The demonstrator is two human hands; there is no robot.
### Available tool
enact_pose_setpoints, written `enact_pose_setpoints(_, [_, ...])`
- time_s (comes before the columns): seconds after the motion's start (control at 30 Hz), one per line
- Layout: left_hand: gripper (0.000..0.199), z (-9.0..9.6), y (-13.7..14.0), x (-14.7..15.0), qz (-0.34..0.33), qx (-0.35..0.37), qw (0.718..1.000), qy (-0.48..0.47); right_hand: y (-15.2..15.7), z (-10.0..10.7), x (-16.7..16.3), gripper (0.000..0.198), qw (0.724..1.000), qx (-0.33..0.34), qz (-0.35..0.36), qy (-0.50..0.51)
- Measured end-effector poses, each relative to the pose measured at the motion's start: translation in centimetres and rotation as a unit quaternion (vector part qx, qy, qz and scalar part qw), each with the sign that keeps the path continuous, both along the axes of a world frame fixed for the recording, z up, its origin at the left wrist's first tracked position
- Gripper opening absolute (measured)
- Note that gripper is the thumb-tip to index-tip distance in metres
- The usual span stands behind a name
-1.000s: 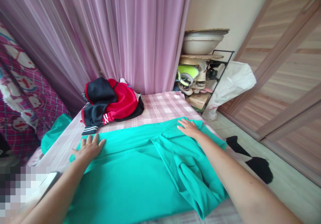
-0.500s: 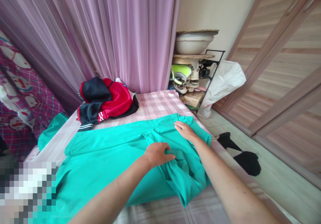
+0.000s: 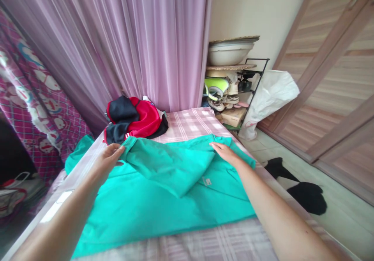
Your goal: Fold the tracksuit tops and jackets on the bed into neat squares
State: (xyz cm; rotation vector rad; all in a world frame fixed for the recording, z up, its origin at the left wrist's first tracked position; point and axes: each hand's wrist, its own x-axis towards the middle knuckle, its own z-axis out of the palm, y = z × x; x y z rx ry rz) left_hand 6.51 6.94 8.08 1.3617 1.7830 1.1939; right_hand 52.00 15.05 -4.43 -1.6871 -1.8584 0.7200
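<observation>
A teal shirt (image 3: 152,210) lies spread over the bed, with a small pale logo near its right part. One of its sleeves (image 3: 172,163) is drawn leftward across the top. My left hand (image 3: 109,157) pinches the end of that sleeve between thumb and fingers, lifted slightly at the shirt's upper left. Over at the upper right, my right hand (image 3: 224,152) rests on the cloth near the shoulder, its fingers stretched out and pointing left. Under the sleeve, part of the shirt is hidden.
A red and navy jacket (image 3: 143,119) lies crumpled behind the shirt, on a checked bedsheet (image 3: 191,120). At the bed's left edge is a pale flat object (image 3: 55,208). A shoe rack (image 3: 254,72), a white bag (image 3: 269,97) and black cloth (image 3: 306,196) are to the right.
My left hand has moved from the middle of the shirt to its upper left, pulling the bunched sleeve out flat. My right hand stays near the shoulder. The view has shifted slightly.
</observation>
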Motion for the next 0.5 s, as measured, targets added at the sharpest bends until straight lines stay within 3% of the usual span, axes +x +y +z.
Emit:
enact_pose_setpoints(0.13, [0.057, -2.5, 0.1, -1.3, 0.013, -0.012, 0.999, -0.039, -0.9, 1.5, -0.9, 0.046, 0.996, 0.046, 0.065, -0.038])
enact_pose_setpoints(0.27, [0.057, -1.9, -0.6, -1.8, 0.022, 0.023, 0.997, -0.067, -1.5, 2.2, -1.4, 0.042, 0.986, 0.039, 0.115, -0.111])
enact_pose_setpoints(0.4, [0.049, -1.3, -0.2, -3.9, 0.07, 0.075, 0.992, -0.067, -1.0, 2.2, -1.8, 0.036, 0.981, 0.03, 0.101, -0.161])
enact_pose_setpoints(0.5, [0.045, -2.9, 0.3, -6.1, 0.101, 0.052, 0.993, -0.03, -0.5, 2.1, -2.7, 0.03, 0.979, 0.06, 0.082, -0.176])
